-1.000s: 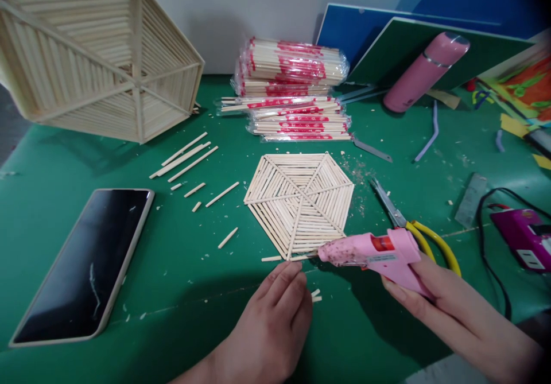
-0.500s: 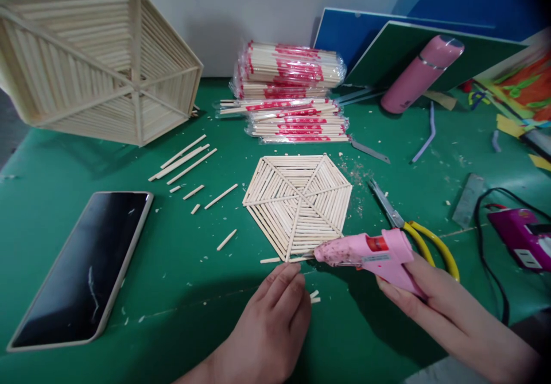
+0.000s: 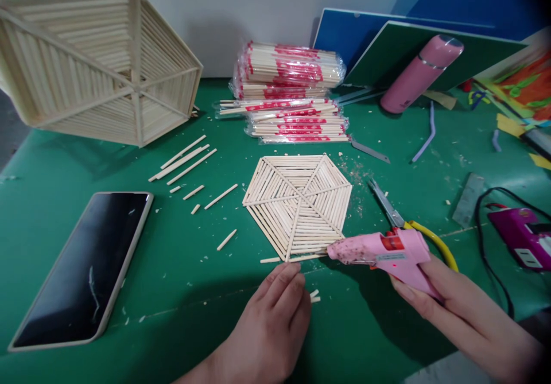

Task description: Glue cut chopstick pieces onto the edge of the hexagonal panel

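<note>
A flat hexagon panel of glued wooden sticks lies on the green table. My right hand grips a pink hot glue gun, its nozzle pointing left at the panel's near edge. My left hand rests on the table just below that edge, fingers together, their tips touching a loose stick laid along the panel's bottom side. Two tiny stick offcuts lie beside my left fingers.
A large hexagonal stick basket sits at the back left, wrapped chopstick packs at the back, a phone at the left. Cut sticks lie between them. Yellow-handled pliers, a pink flask and a purple device are at the right.
My right hand has drawn the glue gun a little to the right, away from the panel's bottom corner. My left hand stays put on the stick.
</note>
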Available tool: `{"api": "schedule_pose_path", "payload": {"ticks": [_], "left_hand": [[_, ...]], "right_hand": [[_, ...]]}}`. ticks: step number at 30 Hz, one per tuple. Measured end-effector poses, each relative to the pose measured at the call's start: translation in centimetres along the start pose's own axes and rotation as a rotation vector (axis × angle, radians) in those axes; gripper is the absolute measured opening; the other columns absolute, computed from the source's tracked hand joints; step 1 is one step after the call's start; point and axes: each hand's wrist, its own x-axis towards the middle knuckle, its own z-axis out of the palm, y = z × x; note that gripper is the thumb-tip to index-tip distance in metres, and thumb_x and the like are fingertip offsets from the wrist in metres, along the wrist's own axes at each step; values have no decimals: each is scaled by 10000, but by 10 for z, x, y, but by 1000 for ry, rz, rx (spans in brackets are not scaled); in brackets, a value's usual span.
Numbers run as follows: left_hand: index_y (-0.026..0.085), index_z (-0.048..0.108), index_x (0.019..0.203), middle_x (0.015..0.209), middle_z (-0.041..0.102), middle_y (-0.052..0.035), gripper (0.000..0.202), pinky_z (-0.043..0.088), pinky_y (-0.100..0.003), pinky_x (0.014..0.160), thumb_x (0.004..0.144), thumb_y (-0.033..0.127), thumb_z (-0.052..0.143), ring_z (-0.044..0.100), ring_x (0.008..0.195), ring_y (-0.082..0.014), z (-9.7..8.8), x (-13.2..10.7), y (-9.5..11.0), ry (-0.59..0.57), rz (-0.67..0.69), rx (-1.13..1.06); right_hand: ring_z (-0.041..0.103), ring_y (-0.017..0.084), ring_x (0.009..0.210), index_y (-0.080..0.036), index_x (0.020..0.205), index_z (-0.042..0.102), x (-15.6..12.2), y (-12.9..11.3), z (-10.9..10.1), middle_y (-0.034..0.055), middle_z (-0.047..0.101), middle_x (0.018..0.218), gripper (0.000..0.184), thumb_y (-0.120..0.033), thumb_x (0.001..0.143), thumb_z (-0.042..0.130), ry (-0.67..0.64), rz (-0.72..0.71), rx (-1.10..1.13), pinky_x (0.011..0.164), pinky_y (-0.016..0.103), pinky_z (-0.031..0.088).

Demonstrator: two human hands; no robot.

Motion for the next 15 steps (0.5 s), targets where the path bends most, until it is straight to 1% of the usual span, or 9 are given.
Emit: {"api": "schedule_pose_path", "payload": {"ticks": [2,4,6,8,10,12,15], "left_hand": [[92,596,911,972,615,-122,218,497,-425,871,850,120,389,528,1038,-262,-2,2,0,-31,4,16],[87,597,915,974,618,-119,217,503,-417,866,850,123,394,537,1024,-265,-5,3,0,-52,8,15],[87,599,916,975,619,-118,229,504,-421,864,853,123,382,540,1018,-269,-6,5,0,-40,-2,3],[86,602,911,965,622,-119,225,501,-422,866,849,116,387,542,1016,-267,-6,5,0,-32,-3,-4],[85,606,897,948,625,-119,212,499,-413,870,844,111,403,545,1013,-256,-6,6,0,-32,-8,-8],[87,608,889,941,626,-117,204,499,-403,874,841,111,411,545,1013,-246,-6,6,0,-34,-10,-15],[93,607,880,936,625,-113,216,499,-405,873,847,115,395,542,1010,-243,-4,5,-1,-6,-12,-24]], "right_hand": [[597,192,839,-249,1162,413,0,-1,0,19,613,870,314,-362,870,407,-4,16,-6,780,292,482],[588,192,851,-250,1157,407,0,-1,1,21,603,901,309,-362,869,412,-2,17,-11,774,289,482],[582,195,859,-248,1141,420,2,-1,2,23,599,919,299,-360,864,423,-9,-2,-8,755,288,485],[589,196,814,-241,1081,462,5,-4,4,23,603,867,248,-353,865,418,-13,-29,1,711,288,495],[595,197,767,-233,1035,492,7,-8,6,30,610,834,222,-351,861,421,10,-50,6,671,292,503],[605,199,757,-231,1046,502,10,-11,7,41,626,866,235,-345,852,439,37,-64,8,661,297,511],[602,216,882,-234,1154,463,10,-12,6,57,620,1022,325,-332,844,457,44,-79,3,755,316,505]]}}
